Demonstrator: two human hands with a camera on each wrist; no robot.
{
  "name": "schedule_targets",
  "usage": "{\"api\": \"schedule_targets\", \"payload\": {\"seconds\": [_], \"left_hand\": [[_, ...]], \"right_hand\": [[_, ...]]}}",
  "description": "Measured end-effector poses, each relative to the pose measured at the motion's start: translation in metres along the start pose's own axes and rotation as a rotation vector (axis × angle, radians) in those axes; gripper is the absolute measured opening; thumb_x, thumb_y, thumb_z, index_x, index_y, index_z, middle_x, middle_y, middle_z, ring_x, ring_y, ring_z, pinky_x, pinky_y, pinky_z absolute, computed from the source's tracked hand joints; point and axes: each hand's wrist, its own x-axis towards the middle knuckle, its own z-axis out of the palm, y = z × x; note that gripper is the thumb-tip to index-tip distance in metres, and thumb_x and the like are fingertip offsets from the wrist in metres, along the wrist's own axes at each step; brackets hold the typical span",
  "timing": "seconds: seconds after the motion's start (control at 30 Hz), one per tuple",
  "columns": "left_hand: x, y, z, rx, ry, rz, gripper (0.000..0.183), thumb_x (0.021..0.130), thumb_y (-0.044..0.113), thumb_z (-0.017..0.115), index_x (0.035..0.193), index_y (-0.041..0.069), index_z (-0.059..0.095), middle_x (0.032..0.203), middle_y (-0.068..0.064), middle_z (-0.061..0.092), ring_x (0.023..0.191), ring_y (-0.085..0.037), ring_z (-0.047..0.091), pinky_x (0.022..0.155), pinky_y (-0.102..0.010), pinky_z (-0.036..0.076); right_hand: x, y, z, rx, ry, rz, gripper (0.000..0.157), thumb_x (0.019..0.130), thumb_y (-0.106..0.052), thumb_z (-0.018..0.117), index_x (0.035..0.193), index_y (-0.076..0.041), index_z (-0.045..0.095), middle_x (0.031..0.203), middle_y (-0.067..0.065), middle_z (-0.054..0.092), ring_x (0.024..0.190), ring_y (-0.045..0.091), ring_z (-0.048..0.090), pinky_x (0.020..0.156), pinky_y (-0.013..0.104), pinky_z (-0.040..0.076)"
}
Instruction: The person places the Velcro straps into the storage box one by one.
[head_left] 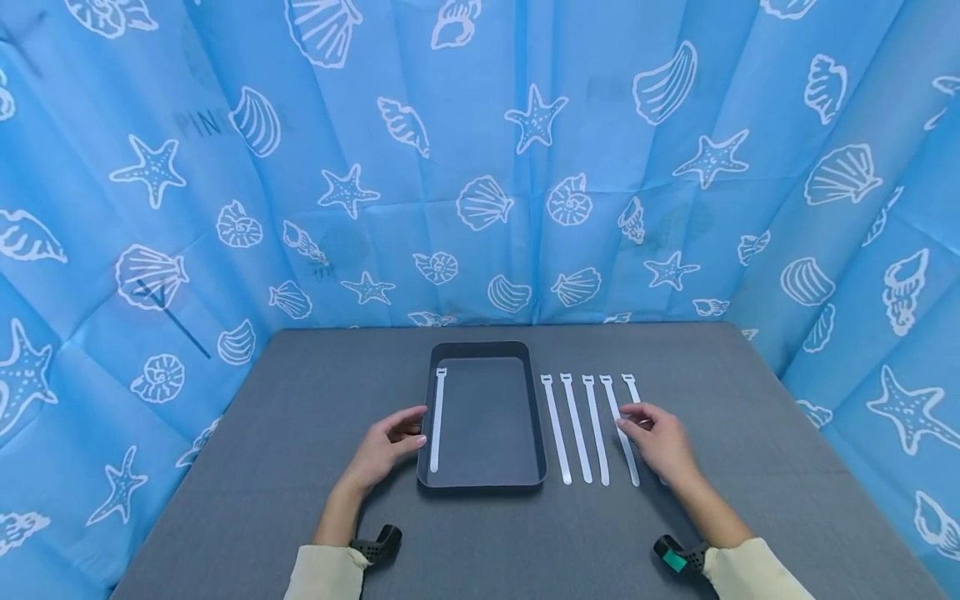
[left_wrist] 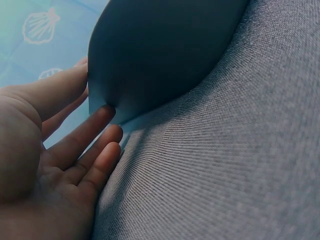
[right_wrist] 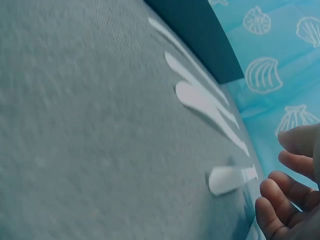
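A dark grey rectangular tray [head_left: 480,486] lies on the table, with one white strap cable tie [head_left: 437,421] lengthwise along its left side. At the tray's left wall, my left hand [head_left: 390,442] touches the side with its fingers; in the left wrist view a fingertip [left_wrist: 107,112] meets the outer wall. Several more white cable ties [head_left: 576,429] lie in a row right of the tray, slotted heads away from me. Over the two rightmost ties hovers my right hand [head_left: 660,437], thumb and fingers loosely bent and apart, partly covering the outermost tie [head_left: 630,387]. Nothing shows between its fingers.
Grey cloth covers the table [head_left: 330,375]. A blue curtain [head_left: 450,167] with white shell and starfish prints hangs behind it and at both sides. Each wrist wears a black strapped device, such as the left one [head_left: 378,543].
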Motion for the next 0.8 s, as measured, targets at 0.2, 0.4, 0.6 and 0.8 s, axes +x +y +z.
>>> {"api": "schedule_targets", "payload": {"seconds": [0.2, 0.4, 0.6, 0.8], "left_hand": [[0.0, 0.0, 0.0, -0.004, 0.002, -0.004, 0.047, 0.088, 0.017, 0.073, 0.133, 0.018, 0.06, 0.122, -0.004, 0.062, 0.104, -0.021, 0.058, 0.087, -0.037, 0.047], [0.0, 0.001, 0.0, -0.007, 0.0, -0.01, 0.048, 0.088, 0.016, 0.073, 0.133, 0.018, 0.06, 0.123, -0.004, 0.061, 0.104, -0.021, 0.058, 0.086, -0.037, 0.047], [-0.001, 0.003, 0.0, -0.006, -0.003, -0.01, 0.047, 0.088, 0.015, 0.073, 0.133, 0.018, 0.06, 0.122, -0.004, 0.061, 0.104, -0.022, 0.058, 0.087, -0.037, 0.046], [-0.001, 0.002, 0.0, -0.006, -0.008, 0.004, 0.047, 0.088, 0.015, 0.073, 0.133, 0.017, 0.06, 0.122, -0.004, 0.061, 0.104, -0.022, 0.057, 0.088, -0.038, 0.046]], "right_hand": [[0.005, 0.006, -0.002, -0.055, 0.006, 0.037, 0.024, 0.09, -0.006, 0.067, 0.112, 0.004, 0.065, 0.092, 0.015, 0.063, 0.083, 0.029, 0.058, 0.062, 0.033, 0.044], [0.01, 0.008, -0.004, -0.068, 0.014, 0.073, 0.025, 0.089, -0.005, 0.067, 0.112, 0.005, 0.065, 0.088, 0.013, 0.06, 0.075, 0.025, 0.053, 0.057, 0.031, 0.041], [0.015, 0.014, -0.006, -0.092, 0.011, 0.066, 0.025, 0.09, -0.005, 0.065, 0.113, 0.005, 0.065, 0.088, 0.013, 0.059, 0.076, 0.025, 0.052, 0.057, 0.03, 0.041], [0.02, 0.022, -0.007, -0.134, 0.015, 0.071, 0.025, 0.088, -0.004, 0.067, 0.111, 0.005, 0.065, 0.089, 0.014, 0.061, 0.079, 0.027, 0.055, 0.061, 0.033, 0.04]]}}
